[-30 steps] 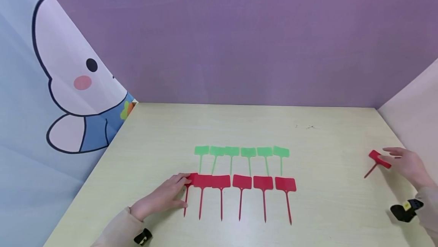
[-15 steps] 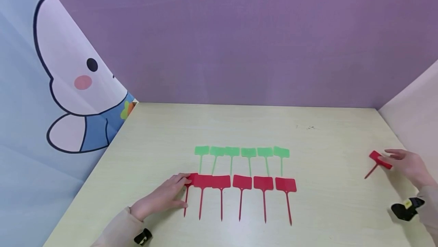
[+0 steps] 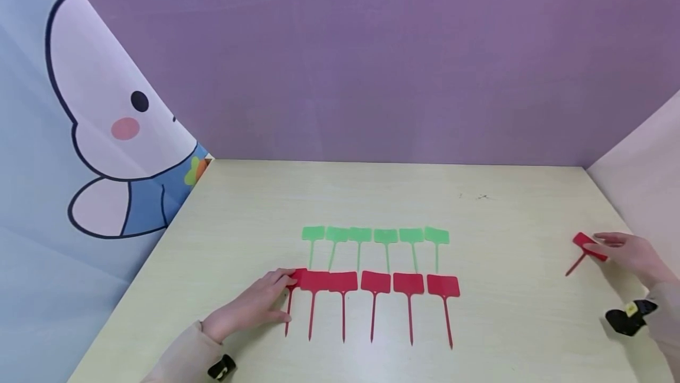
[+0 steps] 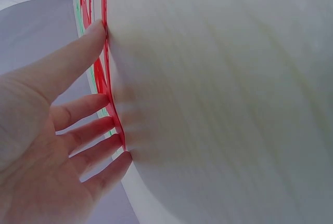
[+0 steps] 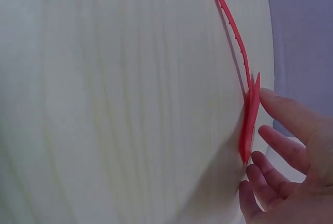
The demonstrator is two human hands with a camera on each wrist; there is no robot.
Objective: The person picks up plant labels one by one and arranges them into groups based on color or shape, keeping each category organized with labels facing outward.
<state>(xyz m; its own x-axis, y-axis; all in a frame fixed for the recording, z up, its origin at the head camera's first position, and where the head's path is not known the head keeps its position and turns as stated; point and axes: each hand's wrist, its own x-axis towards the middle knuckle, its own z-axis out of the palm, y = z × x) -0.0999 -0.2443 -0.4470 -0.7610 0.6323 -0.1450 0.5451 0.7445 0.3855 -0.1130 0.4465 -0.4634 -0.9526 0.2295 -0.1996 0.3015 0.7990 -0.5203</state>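
Observation:
In the head view my left hand rests on the leftmost red plant label, which is partly covered. The left wrist view shows my thumb at its stem and the relaxed fingertips along its head. Several more red T-shaped plant labels lie in a row to the right, stems toward me. At the far right my right hand touches a separate slanted red label with the thumb. The other fingers stay loosely bent beside its head.
Behind the red row lies a row of several smaller-looking green labels. The pale tabletop runs back to a purple wall. A cartoon-printed cloth borders the left side, and a pale panel the right.
Both hands and the labels stay essentially in place. The right hand shows only a very slight shift over its label.

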